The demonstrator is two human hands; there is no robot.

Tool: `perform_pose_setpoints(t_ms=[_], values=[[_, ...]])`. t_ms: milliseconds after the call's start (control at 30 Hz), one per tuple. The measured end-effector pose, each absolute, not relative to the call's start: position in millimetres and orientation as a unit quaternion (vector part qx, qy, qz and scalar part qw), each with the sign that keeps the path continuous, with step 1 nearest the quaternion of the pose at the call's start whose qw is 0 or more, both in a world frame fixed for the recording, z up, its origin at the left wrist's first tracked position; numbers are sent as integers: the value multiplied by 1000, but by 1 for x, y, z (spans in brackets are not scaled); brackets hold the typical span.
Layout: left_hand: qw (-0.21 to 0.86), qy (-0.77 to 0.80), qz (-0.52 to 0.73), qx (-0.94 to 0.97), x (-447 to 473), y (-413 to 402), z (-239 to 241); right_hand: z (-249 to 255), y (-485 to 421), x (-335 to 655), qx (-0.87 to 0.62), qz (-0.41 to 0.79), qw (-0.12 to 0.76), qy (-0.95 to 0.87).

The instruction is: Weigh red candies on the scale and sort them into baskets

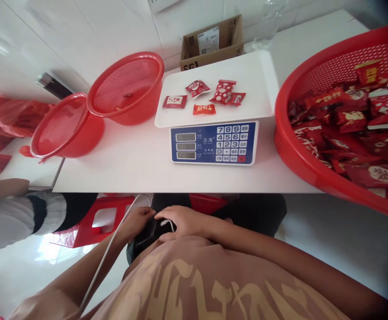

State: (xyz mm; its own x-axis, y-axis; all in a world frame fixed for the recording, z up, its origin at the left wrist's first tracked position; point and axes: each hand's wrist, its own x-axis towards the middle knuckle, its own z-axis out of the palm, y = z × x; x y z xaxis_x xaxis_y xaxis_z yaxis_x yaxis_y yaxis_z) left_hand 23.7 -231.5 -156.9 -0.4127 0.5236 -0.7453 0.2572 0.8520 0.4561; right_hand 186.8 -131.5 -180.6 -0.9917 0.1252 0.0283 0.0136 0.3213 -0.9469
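In my lap rests a black box-like device (145, 236) with a white cable (109, 249). My right hand (182, 221) curls over its right side, fingers bent around it, beside a short loop of the cable. At its upper left edge, my left hand (134, 223) is closed, fingertips pressed together near the right fingertips. The cable passes by the left wrist. Beyond the table edge stands a weighing scale (213, 143) with a white tray (180, 80). Several red snack packets (223, 91) lie on the tray, out of reach of both hands.
A large red basket (282, 120) full of red packets stands at the right. Two red baskets (130, 118) (70, 146) sit at the left. Behind the scale is a cardboard box (210, 55). Another person's sleeve (10, 218) and a red stool (83, 231) are at the left.
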Motion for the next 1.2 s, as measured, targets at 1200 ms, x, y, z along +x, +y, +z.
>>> perform_pose_setpoints(t_ms=[1200], values=[[618, 683, 162, 353, 26, -219, -139, -178, -116, 262, -334, 772, 92, -532]])
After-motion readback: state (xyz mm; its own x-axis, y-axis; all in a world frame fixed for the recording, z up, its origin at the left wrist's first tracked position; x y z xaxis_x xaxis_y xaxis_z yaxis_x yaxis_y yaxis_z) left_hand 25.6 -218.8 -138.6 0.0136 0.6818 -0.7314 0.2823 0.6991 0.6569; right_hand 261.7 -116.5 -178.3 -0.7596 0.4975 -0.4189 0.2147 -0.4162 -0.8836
